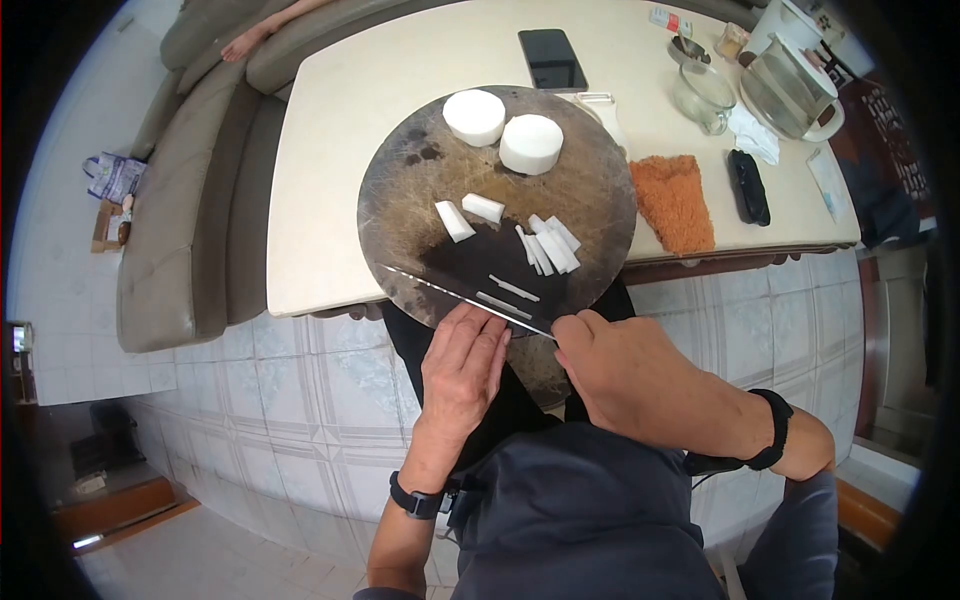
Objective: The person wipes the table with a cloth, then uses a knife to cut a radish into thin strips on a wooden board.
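Observation:
A kitchen knife (462,298) lies across the near part of a round wooden chopping board (388,190), its handle in my right hand (630,365), which is closed around it. My left hand (465,360) is bent against the near side of the blade with its fingers pressed together; whatever lies under the fingertips is hidden. Just beyond the blade are thin white strips (515,289). Several white slices (552,245), apparently radish, overlap at the board's right. Two wedge-like chunks (455,222) sit mid-board, and two thick white rounds (531,146) stand at the far side.
The board overhangs the near edge of a cream table (325,180). To its right are a peeler (603,108), an orange cloth (675,205) and a black pouch (748,188). Further off are a phone (552,60), a glass cup (703,95) and a pitcher (785,90). Another person's foot (240,46) rests on the sofa (190,220).

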### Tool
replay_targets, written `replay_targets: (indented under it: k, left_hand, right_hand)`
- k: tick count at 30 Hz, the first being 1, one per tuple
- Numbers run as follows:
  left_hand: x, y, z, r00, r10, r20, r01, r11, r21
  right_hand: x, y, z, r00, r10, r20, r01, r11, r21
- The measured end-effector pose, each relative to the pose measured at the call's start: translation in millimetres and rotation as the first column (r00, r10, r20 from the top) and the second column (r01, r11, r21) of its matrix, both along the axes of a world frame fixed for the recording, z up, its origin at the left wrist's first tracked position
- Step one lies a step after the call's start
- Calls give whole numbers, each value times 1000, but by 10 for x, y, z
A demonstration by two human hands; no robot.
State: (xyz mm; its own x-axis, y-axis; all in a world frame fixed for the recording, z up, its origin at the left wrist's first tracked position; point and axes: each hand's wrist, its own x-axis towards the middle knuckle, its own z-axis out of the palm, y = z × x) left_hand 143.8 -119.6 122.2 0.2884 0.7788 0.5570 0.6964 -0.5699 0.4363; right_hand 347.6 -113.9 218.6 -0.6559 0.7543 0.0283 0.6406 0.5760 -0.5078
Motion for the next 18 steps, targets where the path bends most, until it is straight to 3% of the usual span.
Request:
replay_targets:
  k: [9,18]
  left_hand:
    - [0,-8,26,1000,1,-5,-1,1000,-3]
    - [17,-16,-23,1000,10,11,-10,999,41]
  right_hand:
    - [-143,81,3,996,39,77,-40,999,13]
    - [-79,90,-174,999,-46,-26,46,999,15]
